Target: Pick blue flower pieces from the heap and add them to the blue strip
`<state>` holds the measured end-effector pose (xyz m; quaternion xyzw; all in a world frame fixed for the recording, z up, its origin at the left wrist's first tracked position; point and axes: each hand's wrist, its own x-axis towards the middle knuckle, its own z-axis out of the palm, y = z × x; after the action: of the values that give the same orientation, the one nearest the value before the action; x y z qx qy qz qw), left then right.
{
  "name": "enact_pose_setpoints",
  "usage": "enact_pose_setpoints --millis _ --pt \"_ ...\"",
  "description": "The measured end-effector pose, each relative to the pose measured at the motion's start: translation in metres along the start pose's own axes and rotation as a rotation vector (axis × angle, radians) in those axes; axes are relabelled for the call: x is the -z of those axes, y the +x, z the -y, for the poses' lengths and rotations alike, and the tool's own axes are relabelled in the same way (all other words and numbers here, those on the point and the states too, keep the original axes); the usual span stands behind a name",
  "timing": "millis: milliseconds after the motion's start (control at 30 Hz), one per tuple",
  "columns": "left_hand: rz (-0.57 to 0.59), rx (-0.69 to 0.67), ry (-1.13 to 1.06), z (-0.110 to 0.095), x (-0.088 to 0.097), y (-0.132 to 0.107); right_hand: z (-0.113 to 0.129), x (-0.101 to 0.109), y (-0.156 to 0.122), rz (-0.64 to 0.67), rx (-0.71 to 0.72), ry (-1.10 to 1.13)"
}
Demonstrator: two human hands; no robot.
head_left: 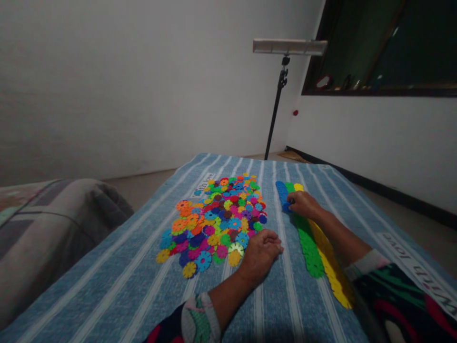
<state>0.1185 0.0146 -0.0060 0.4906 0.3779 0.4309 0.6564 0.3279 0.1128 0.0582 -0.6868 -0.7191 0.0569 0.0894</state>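
Note:
A heap of small coloured plastic flower discs (217,216) lies on a blue striped cloth (124,267). To its right run three lines of discs: a short blue row (283,193), a long green row (307,245) and a long yellow row (330,264). My right hand (303,204) rests at the near end of the blue row, fingers curled onto a blue disc. My left hand (260,252) lies curled on the cloth at the heap's right front edge, beside a yellow-green disc; I cannot see anything inside it.
A light bar on a black stand (276,100) rises behind the cloth. White walls close the back and right, with a dark window (385,47) at the upper right. A grey folded blanket (46,224) lies to the left.

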Motion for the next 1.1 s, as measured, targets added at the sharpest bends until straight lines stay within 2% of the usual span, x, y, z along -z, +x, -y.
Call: enact_pose_setpoints --millis 333,700,800,1000,1100 --pt "0.043 -0.043 0.009 0.006 0.001 0.002 0.004 -0.006 0.008 0.075 -0.054 -0.178" --pt "0.059 -0.028 0.082 0.003 0.001 0.000 0.001 -0.001 0.002 0.009 -0.038 -0.237" --pt "0.065 -0.026 0.084 0.003 0.001 0.000 0.001 -0.003 -0.002 0.010 0.013 -0.242" --pt "0.082 -0.024 0.078 0.005 0.001 0.000 0.013 -0.010 -0.009 0.053 0.223 -0.229" --pt "0.092 -0.017 0.087 0.005 0.000 -0.002 0.017 -0.016 -0.012 0.066 0.259 -0.204"
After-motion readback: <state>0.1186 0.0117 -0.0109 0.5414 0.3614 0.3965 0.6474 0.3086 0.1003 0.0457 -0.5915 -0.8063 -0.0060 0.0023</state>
